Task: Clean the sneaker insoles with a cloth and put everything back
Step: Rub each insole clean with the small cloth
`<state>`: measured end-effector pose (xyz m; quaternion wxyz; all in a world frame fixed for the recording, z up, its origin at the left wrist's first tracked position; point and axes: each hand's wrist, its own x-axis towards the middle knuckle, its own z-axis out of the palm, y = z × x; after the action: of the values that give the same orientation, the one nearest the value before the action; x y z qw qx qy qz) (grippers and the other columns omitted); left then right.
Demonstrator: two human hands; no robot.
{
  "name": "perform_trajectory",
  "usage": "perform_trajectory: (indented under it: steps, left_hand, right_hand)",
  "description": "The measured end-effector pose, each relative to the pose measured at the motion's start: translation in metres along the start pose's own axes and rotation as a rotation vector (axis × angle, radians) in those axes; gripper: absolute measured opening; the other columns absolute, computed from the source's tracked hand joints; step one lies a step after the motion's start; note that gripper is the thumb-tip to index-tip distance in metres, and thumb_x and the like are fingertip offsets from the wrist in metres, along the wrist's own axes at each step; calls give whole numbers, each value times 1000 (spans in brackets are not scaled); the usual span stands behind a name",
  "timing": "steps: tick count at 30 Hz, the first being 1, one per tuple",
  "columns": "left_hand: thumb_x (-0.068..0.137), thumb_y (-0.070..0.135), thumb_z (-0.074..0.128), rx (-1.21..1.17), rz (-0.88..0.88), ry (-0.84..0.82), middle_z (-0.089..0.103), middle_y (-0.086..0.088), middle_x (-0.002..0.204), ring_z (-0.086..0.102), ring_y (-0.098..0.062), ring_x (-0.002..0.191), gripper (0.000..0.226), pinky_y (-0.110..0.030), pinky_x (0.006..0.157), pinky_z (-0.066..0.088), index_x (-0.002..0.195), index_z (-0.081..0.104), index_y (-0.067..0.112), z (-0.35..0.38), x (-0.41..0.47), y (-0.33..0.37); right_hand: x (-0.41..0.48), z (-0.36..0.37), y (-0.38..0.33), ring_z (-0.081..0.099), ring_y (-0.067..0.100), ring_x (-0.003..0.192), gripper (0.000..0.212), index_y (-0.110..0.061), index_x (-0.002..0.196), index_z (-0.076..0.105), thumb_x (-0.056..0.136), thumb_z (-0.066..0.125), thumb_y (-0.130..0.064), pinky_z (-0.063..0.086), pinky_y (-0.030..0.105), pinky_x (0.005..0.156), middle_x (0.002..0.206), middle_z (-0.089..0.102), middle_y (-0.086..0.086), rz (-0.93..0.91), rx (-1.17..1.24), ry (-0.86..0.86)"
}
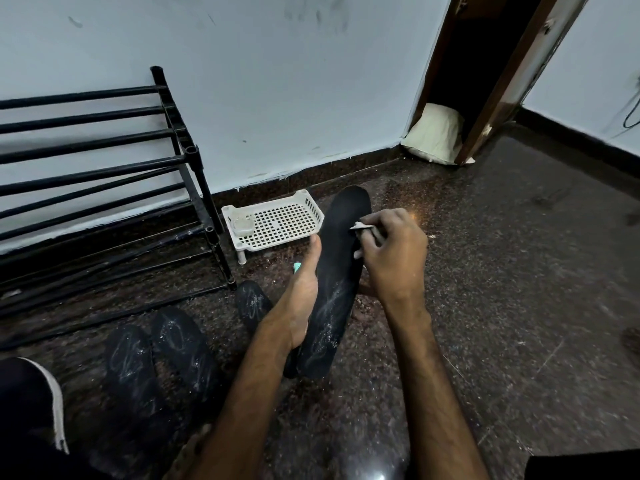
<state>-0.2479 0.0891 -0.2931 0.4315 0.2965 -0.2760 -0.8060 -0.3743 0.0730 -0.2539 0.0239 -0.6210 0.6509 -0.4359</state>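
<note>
A long black insole with white smears on its heel end is held up over the floor. My left hand grips it along its left edge, thumb stretched up the side. My right hand pinches a small whitish cloth against the insole's upper right edge. Three more black insoles lie on the floor, all with white marks: two side by side at the lower left and one partly hidden behind my left wrist. A black sneaker with a white sole shows at the bottom left.
A white perforated plastic basket holding a small clear container stands by the wall. A black bar shoe rack fills the left. A pale pillow lies by the wooden door. Something small and teal peeks out beside my left thumb.
</note>
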Motion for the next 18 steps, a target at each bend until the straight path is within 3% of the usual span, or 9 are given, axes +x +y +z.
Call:
perform_trajectory:
  steps: [2,4,7,10,13,18]
  left_hand:
    - [101,60,26,-30,-9,2,69,-13,116,68,-23,98,68,-36,80,56,129,64,11,1,0,-1]
    - [102,59,27,-51,1,22,70,-13,118,69,-22,105,65,-34,85,57,116,73,16,0,-1,-1]
    - [100,61,31,41,-19,19,66,-15,126,65,-25,115,63,-37,94,51,129,65,16,-3,-1,1]
    - [95,69,31,225,-103,-50,71,-17,101,68,-28,80,73,-36,66,57,126,67,14,0,-5,1]
    - [93,73,28,333,-111,-55,68,-27,95,61,-32,71,75,-35,60,53,117,72,16,2,-5,-2]
    - [97,67,26,311,-71,-18,65,-20,90,64,-25,66,75,-35,58,49,112,71,9,-1,-5,-3]
  right_hand:
    - [-3,-1,0,58,8,80,12,-12,91,72,83,67,-4,54,30,79,94,64,-2,-21,35,-125]
    - [-10,1,-5,62,10,78,13,-12,88,73,80,68,-2,56,32,78,91,65,-3,-71,93,-258]
    - [-5,4,-13,60,7,84,12,-11,92,73,83,70,-4,52,19,84,97,66,-1,-103,99,-153]
    - [12,-3,-10,55,4,90,14,-8,100,71,86,69,-6,41,2,86,104,63,1,-65,30,6]
    - [20,-15,5,55,3,85,11,-9,96,72,85,70,-6,45,7,82,100,63,0,-50,-13,57]
    - [0,-21,11,60,1,79,10,-15,85,74,80,74,-6,48,16,72,89,66,-6,-57,97,-416]
